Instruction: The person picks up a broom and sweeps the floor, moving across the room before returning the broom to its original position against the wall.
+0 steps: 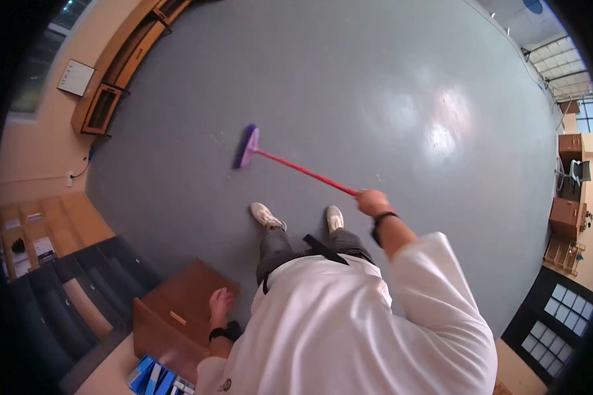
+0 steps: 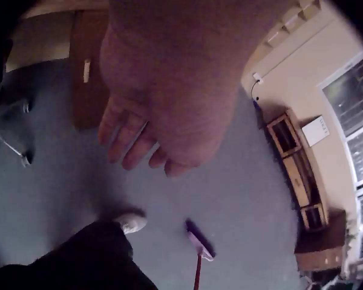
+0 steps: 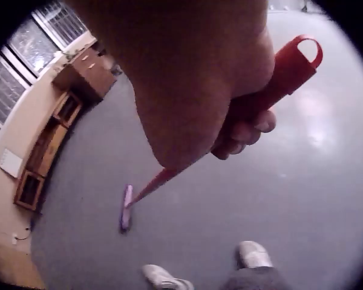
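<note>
From where I stand, the person's right hand (image 1: 373,203) has its fingers wrapped round the red handle (image 1: 310,175) of a broom, close to the looped end (image 3: 310,51). The purple broom head (image 1: 249,147) is at eleven o'clock from the shoes (image 1: 268,216), apparently down on the floor (image 1: 323,79). The left hand (image 1: 221,303) hangs at about seven o'clock, fingers loosely bent, grasping nothing. I'd call the sweeping under way, not finished: faint pale specks (image 1: 217,138) lie just beyond the head, and another small bit (image 1: 378,177) near the right hand seems left to gather. How much has been swept I cannot tell. The floor is smooth grey, with bright glare at two o'clock. A low wooden cabinet (image 1: 103,108) runs along the wall at ten, brown furniture (image 1: 178,289) sits at eight, and dark-framed doors (image 1: 552,322) stand at four.
</note>
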A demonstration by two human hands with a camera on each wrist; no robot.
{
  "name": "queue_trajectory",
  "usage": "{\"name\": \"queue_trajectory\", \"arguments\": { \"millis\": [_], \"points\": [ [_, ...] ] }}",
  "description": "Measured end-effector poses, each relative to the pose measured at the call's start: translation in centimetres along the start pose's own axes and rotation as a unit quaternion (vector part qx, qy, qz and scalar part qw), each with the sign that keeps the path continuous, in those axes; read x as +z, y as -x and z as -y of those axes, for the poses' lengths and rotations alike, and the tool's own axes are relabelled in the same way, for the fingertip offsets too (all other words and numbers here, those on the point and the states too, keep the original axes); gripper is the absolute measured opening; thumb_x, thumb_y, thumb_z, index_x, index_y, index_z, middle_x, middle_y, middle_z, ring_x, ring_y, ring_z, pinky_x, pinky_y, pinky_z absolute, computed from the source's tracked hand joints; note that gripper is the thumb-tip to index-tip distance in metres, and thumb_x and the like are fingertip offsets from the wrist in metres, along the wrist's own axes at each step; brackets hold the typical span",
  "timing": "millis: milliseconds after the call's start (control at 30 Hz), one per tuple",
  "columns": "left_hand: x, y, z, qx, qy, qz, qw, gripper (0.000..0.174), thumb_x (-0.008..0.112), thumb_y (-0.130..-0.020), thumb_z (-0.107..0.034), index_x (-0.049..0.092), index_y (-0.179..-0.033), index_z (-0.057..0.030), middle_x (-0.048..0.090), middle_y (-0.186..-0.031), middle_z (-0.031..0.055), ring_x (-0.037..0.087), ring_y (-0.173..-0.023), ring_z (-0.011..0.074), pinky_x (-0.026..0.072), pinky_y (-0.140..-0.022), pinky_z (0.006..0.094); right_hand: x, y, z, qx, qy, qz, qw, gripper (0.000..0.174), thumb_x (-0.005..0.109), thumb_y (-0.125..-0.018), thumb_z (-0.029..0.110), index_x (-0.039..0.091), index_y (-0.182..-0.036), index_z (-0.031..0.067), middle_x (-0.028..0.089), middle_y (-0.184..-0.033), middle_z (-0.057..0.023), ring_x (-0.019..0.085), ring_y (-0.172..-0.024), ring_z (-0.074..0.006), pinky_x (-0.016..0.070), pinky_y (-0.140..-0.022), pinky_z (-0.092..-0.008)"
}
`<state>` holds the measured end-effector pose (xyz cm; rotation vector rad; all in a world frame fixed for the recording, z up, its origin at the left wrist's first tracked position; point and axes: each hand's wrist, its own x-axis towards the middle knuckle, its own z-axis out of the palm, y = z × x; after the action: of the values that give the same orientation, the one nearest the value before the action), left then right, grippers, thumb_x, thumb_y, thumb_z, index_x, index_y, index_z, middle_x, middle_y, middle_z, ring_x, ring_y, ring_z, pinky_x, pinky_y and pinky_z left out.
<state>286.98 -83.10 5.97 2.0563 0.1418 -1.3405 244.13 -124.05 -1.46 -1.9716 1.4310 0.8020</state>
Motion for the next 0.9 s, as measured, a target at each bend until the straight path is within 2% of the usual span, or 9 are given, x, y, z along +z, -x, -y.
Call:
{"name": "queue_trajectory", "arguments": {
  "millis": [167,300,400,467,600,700,767,833,900],
  "points": [
    [9.8,2.0,-1.1,-0.050,-0.233,0.165,0.957,0.022,0.055,-0.084,-0.022,0.056,-0.100,-0.0066,0.057,-0.075,-0.0003,0.052,-0.063,0.0085,0.0419,-0.054,0.0223,5.5,19.8,-18.5,0.211,-0.091,0.002,0.973,0.031,0.044,-0.084,0.036,0.060,-0.091,0.0104,0.062,-0.086,-0.0154,0.058,-0.083,-0.0351,0.0473,-0.071,-0.0436],
    [14.0,1.7,-4.8,0.102,-0.165,0.091,0.977,0.025,0.054,-0.085,-0.022,0.055,-0.104,-0.0060,0.059,-0.083,0.0023,0.055,-0.075,0.0107,0.0447,-0.064,0.0255,9.1,32.1,-27.5,0.292,-0.098,-0.033,0.951,0.038,0.047,-0.082,0.039,0.063,-0.081,0.0052,0.060,-0.080,-0.0197,0.057,-0.080,-0.0371,0.0452,-0.071,-0.0460],
    [17.5,5.0,-9.4,0.160,-0.133,0.040,0.977,0.027,0.052,-0.086,-0.022,0.054,-0.107,-0.0056,0.060,-0.092,0.0055,0.057,-0.083,0.0130,0.0449,-0.071,0.0269,8.5,34.8,-30.3,0.317,-0.084,-0.040,0.944,0.041,0.048,-0.082,0.041,0.063,-0.077,0.0032,0.059,-0.072,-0.0207,0.057,-0.073,-0.0380,0.0451,-0.067,-0.0462],
    [17.7,5.5,-9.4,0.165,-0.160,0.070,0.971,0.027,0.051,-0.087,-0.022,0.054,-0.108,-0.0057,0.060,-0.094,0.0065,0.057,-0.085,0.0138,0.0446,-0.073,0.0269,7.8,35.4,-31.2,0.303,-0.082,-0.067,0.947,0.044,0.050,-0.081,0.043,0.062,-0.072,0.0016,0.057,-0.063,-0.0209,0.056,-0.066,-0.0393,0.0446,-0.061,-0.0458],
    [17.1,6.8,-6.5,0.157,-0.179,0.074,0.968,0.027,0.049,-0.088,-0.021,0.053,-0.110,-0.0063,0.061,-0.097,0.0073,0.057,-0.087,0.0144,0.0441,-0.075,0.0266,5.2,30.7,-28.3,0.236,-0.100,-0.056,0.965,0.046,0.047,-0.082,0.044,0.062,-0.071,0.0016,0.058,-0.067,-0.0202,0.057,-0.069,-0.0379,0.0456,-0.063,-0.0447],
    [15.3,8.3,-0.9,0.110,-0.121,0.030,0.986,0.027,0.051,-0.087,-0.022,0.054,-0.108,-0.0046,0.059,-0.089,0.0040,0.055,-0.078,0.0110,0.0439,-0.066,0.0237,4.7,21.1,-23.9,0.158,-0.115,-0.012,0.981,0.045,0.044,-0.084,0.045,0.062,-0.082,0.0041,0.061,-0.079,-0.0190,0.057,-0.079,-0.0374,0.0448,-0.072,-0.0455],
    [13.6,10.2,3.9,0.113,-0.095,0.012,0.989,0.027,0.051,-0.087,-0.023,0.055,-0.107,-0.0045,0.059,-0.085,0.0029,0.054,-0.074,0.0101,0.0433,-0.063,0.0230,5.8,12.5,-19.1,0.069,-0.103,-0.021,0.992,0.045,0.041,-0.086,0.045,0.063,-0.080,0.0054,0.061,-0.079,-0.0182,0.058,-0.078,-0.0368,0.0465,-0.069,-0.0448],
    [11.3,11.5,10.3,0.083,-0.050,-0.009,0.995,0.026,0.053,-0.086,-0.024,0.056,-0.103,-0.0048,0.057,-0.079,0.0013,0.052,-0.067,0.0088,0.0421,-0.056,0.0223,5.6,4.5,-11.5,-0.125,-0.001,-0.011,0.992,0.039,0.035,-0.090,0.036,0.061,-0.083,0.0077,0.062,-0.081,-0.0148,0.060,-0.076,-0.0335,0.0481,-0.067,-0.0437],
    [10.5,13.1,15.6,0.055,-0.004,-0.025,0.998,0.025,0.054,-0.086,-0.024,0.056,-0.102,-0.0052,0.056,-0.077,0.0008,0.051,-0.064,0.0084,0.0415,-0.054,0.0222,4.7,-1.7,-2.2,-0.126,-0.025,-0.015,0.992,0.033,0.041,-0.086,0.033,0.062,-0.094,0.0096,0.062,-0.093,-0.0137,0.059,-0.088,-0.0300,0.0488,-0.072,-0.0406]
  ]
}}
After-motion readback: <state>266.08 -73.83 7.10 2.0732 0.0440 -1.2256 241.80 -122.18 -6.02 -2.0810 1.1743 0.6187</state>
